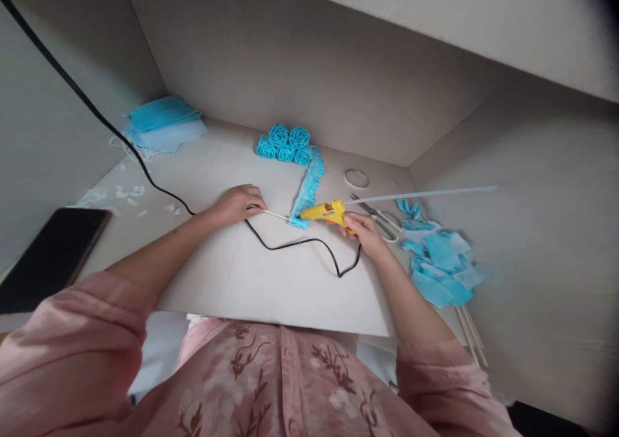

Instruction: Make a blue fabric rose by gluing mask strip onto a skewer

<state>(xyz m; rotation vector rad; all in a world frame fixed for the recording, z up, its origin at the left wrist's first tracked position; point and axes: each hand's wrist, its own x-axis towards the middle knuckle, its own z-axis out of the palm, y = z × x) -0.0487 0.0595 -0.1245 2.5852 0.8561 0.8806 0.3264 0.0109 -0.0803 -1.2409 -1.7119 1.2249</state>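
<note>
My left hand (242, 203) pinches a thin wooden stick (276, 214), whose far end meets the near end of a pleated blue strip (309, 182). In my right hand (362, 229) is a yellow glue gun (323, 213), its nozzle at the strip's near end beside the stick. A long translucent glue stick (425, 194) juts out of the gun's back to the right. From the grip a black cord (294, 243) runs left across the table, passing by my left hand. The strip stretches away toward several rolled blue rosettes (285, 145).
Blue face masks (164, 124) lie stacked at the back left, white scraps (128, 195) before them. A dark phone (48, 256) rests at left. On the right are a ring (356, 178), scissors (387, 224), blue fabric pieces (442, 266) and wooden sticks (471, 334). Panels enclose the table.
</note>
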